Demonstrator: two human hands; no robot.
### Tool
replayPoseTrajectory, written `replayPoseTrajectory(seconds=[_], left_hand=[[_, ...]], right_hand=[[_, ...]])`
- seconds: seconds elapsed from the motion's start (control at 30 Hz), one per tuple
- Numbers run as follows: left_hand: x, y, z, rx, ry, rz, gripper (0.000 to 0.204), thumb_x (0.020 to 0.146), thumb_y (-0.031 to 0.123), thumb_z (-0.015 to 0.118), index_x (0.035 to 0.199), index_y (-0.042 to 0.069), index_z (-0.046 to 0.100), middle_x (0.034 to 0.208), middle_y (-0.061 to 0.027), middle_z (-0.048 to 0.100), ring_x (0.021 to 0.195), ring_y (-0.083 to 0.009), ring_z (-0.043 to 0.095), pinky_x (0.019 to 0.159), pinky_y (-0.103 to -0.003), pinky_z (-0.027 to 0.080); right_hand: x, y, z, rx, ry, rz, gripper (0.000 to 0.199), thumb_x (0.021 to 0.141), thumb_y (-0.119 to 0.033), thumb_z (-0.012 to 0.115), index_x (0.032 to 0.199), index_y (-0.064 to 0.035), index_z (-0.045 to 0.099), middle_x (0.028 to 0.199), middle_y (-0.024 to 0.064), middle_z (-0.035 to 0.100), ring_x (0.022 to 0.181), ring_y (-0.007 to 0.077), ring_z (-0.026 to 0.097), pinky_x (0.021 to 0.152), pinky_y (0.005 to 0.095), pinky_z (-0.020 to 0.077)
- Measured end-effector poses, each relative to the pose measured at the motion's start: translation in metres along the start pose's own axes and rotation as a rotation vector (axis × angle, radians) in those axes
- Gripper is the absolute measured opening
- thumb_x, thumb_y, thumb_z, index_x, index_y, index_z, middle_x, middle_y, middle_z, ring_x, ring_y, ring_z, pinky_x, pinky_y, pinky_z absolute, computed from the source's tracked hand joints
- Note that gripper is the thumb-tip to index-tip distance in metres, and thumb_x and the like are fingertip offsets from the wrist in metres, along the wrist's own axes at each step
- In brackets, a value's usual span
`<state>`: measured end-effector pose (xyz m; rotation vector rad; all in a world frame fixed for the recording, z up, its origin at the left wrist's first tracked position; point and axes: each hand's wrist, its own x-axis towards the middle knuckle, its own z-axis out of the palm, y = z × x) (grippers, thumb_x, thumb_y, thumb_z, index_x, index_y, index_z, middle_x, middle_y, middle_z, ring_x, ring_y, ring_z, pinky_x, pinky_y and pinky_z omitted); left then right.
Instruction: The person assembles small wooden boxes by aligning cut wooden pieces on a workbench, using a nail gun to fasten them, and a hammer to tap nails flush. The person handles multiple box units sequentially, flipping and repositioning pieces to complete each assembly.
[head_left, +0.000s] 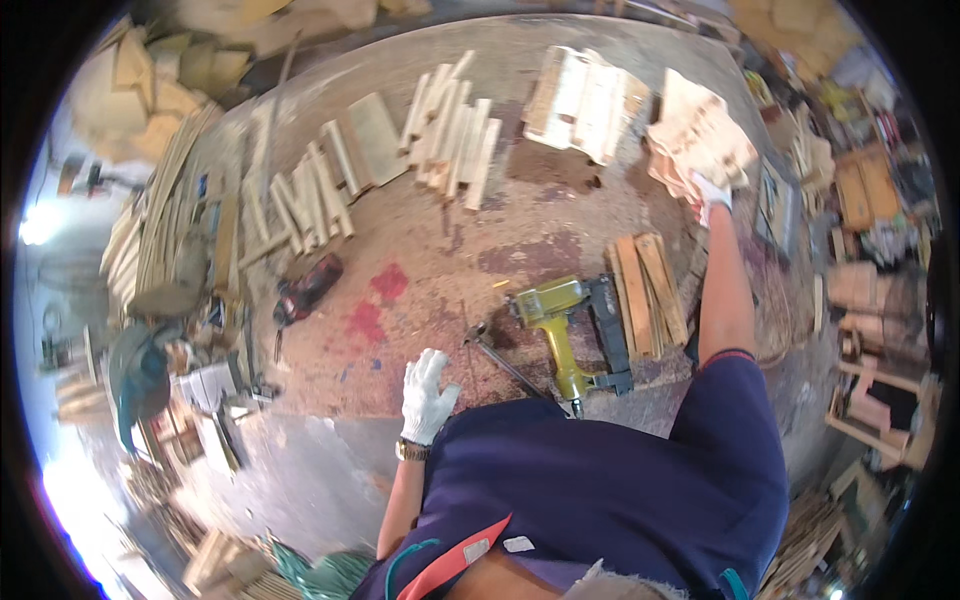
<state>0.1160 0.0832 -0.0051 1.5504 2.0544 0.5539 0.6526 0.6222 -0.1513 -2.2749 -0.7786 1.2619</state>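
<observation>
My right arm stretches to the far right of the workbench [470,340]. There my right hand [712,192], in a white glove, grips the near corner of a stack of pale wooden pieces with wavy edges [700,130]; its fingertips are partly hidden. My left hand [428,392], also gloved, is held at the near edge of the bench, fingers apart and holding nothing. Just right of it lie a hammer [508,365] and a yellow-green nail gun [562,335] with a dark magazine. Beside the nail gun is a row of brown wooden slats [648,295].
A red and black cordless drill [308,290] lies on the left of the bench. Light wooden strips [450,135] and whitish boards [585,105] are spread along the far side. Left of the bench stands a green power saw [138,375]. Wooden frames [880,410] are piled at the right.
</observation>
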Motion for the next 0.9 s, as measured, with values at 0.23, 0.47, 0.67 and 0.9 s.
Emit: replayPoseTrajectory(seconds=[0.23,0.47,0.67,0.9], left_hand=[[-0.013,-0.021,-0.012,0.008,0.15,0.04,0.058,0.079,0.018,0.076,0.133,0.006,0.057,0.138,-0.022,0.058,0.133,-0.0406,0.051,0.115,-0.056,0.035],[0.016,-0.057,-0.031,-1.046,0.316,-0.328,0.051,0.106,0.037,0.057,0.136,-0.004,0.053,0.131,-0.0069,0.062,0.118,-0.0161,0.06,0.096,-0.031,0.047],[0.046,-0.1,-0.072,-1.591,-0.241,-0.356,0.082,0.101,0.063,0.049,0.153,0.002,0.034,0.132,-0.0104,0.059,0.113,-0.0221,0.064,0.096,-0.034,0.051],[0.015,-0.134,-0.088,-0.829,0.071,-0.245,0.042,0.095,0.026,0.069,0.126,-0.001,0.064,0.111,-0.0129,0.074,0.104,-0.0229,0.07,0.096,-0.034,0.051]], right_hand=[[-0.064,-0.003,0.019,0.706,-0.311,-0.039,0.035,0.085,-0.024,0.084,0.114,-0.0148,0.067,0.111,0.0059,0.067,0.097,0.0218,0.063,0.079,0.0341,0.0537],[-0.313,0.062,0.1,0.744,-0.597,-0.154,0.024,0.09,-0.012,0.075,0.108,-0.0016,0.063,0.096,0.0091,0.067,0.073,0.0227,0.065,0.068,0.0368,0.0596],[-0.49,0.148,0.188,0.375,-1.06,-0.273,0.041,0.089,-0.016,0.074,0.122,0.0058,0.062,0.106,0.0116,0.072,0.089,0.0207,0.07,0.076,0.035,0.0597],[-0.538,0.184,0.252,-0.791,-0.627,-0.711,0.067,0.081,-0.036,0.086,0.135,-0.004,0.062,0.111,0.0126,0.073,0.092,0.0243,0.068,0.085,0.0321,0.0553]])
